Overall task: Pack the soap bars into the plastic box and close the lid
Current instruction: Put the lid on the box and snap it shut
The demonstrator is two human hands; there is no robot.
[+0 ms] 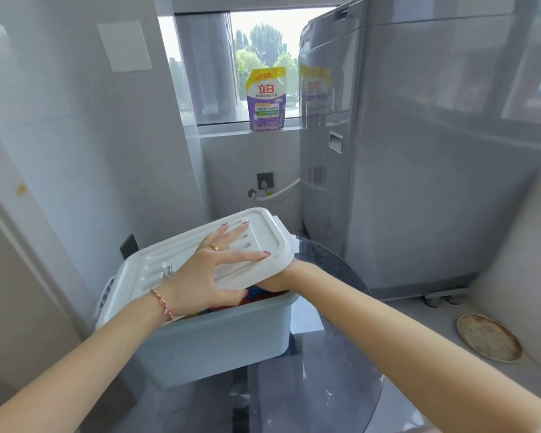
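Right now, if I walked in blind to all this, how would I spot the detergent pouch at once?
Find the window in the far wall, left of the tall grey washing machine. On its sill stands the detergent pouch, upright against the glass. It is the only brightly coloured thing up there: yellow top, purple body, red lettering, unlike the pale plastic box on the glass table below.

Daylight is pouring in through the window [263, 67], overexposing its sky. Walls beside the window are glaring softly; lines far from it are bowing, slightly blurred.
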